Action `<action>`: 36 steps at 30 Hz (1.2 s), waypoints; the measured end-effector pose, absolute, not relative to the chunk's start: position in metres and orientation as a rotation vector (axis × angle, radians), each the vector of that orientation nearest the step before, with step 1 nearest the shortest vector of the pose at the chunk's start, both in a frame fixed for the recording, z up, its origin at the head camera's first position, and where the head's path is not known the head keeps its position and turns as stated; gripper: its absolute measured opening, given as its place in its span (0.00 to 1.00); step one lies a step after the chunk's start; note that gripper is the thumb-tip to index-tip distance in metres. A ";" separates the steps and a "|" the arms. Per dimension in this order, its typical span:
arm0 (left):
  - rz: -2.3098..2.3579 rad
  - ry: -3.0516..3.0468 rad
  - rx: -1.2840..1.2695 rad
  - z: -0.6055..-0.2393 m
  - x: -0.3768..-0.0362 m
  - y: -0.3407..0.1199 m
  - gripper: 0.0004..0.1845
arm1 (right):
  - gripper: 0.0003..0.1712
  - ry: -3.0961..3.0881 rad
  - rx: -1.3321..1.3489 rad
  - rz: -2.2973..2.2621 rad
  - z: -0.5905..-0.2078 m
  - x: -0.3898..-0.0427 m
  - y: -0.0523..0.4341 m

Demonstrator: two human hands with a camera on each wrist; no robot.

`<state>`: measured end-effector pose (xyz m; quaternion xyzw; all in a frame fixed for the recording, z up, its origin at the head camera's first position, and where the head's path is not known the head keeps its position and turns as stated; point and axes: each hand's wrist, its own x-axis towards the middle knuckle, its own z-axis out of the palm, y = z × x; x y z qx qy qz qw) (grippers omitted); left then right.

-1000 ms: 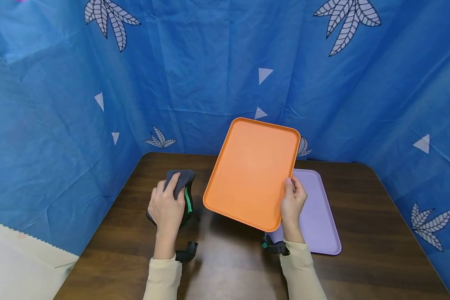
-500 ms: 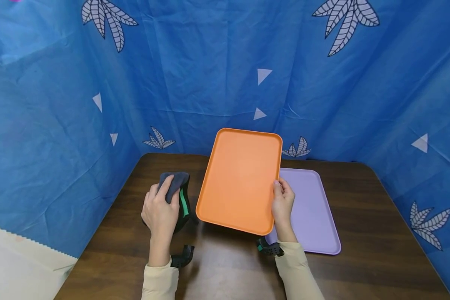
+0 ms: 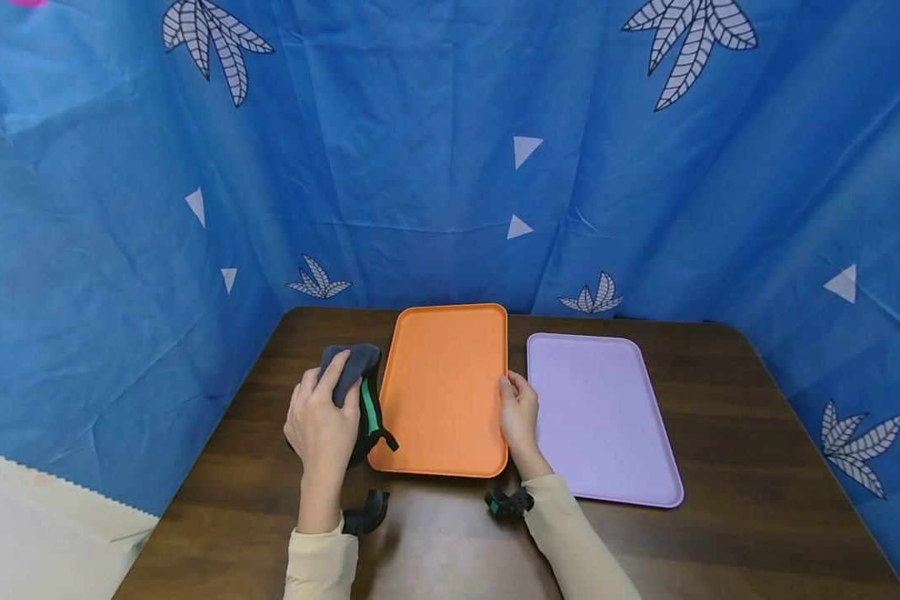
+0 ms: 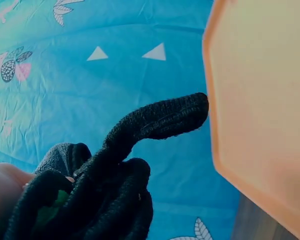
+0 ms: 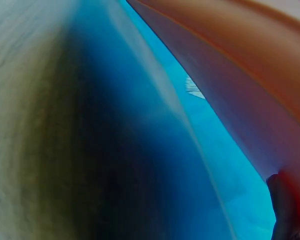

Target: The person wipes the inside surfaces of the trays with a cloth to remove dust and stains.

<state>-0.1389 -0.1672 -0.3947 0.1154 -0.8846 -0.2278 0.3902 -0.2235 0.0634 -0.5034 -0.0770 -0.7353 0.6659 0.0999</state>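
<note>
An orange tray (image 3: pixel 442 390) lies flat on the brown table (image 3: pixel 720 517), left of a lilac tray (image 3: pixel 600 417). My right hand (image 3: pixel 520 417) grips the orange tray's right rim, thumb on top. My left hand (image 3: pixel 322 421) holds a dark grey cloth (image 3: pixel 354 365) with a green and black strap, just left of the orange tray. In the left wrist view the dark cloth (image 4: pixel 115 165) fills the lower left and the orange tray (image 4: pixel 265 115) the right. The right wrist view shows the tray's underside (image 5: pixel 240 70), blurred.
A blue curtain with leaf and triangle prints (image 3: pixel 450 150) closes the table on the back and both sides. The lilac tray reaches near the table's right part. Bare tabletop lies in front of both trays.
The orange tray, raised and tilted in my right hand, came down and left to lie flat beside the lilac tray. My left hand with the cloth stayed almost in place.
</note>
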 end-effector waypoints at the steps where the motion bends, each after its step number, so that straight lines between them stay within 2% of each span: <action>1: -0.580 -2.250 0.294 -0.395 -0.139 -0.167 0.21 | 0.19 -2.196 -0.222 1.948 -0.506 -0.225 0.061; 7: -0.581 -2.254 0.281 -0.398 -0.139 -0.164 0.21 | 0.17 -2.263 -0.179 1.838 -0.516 -0.230 0.048; 16: -0.594 -2.264 0.238 -0.405 -0.141 -0.160 0.21 | 0.18 -2.446 -0.252 1.646 -0.525 -0.235 0.040; 24: -0.603 -2.270 0.223 -0.409 -0.142 -0.156 0.20 | 0.14 -2.703 -0.110 1.270 -0.519 -0.235 0.036; 36: -0.587 -2.278 0.221 -0.415 -0.140 -0.156 0.21 | 0.18 -2.860 0.125 1.238 -0.508 -0.229 0.042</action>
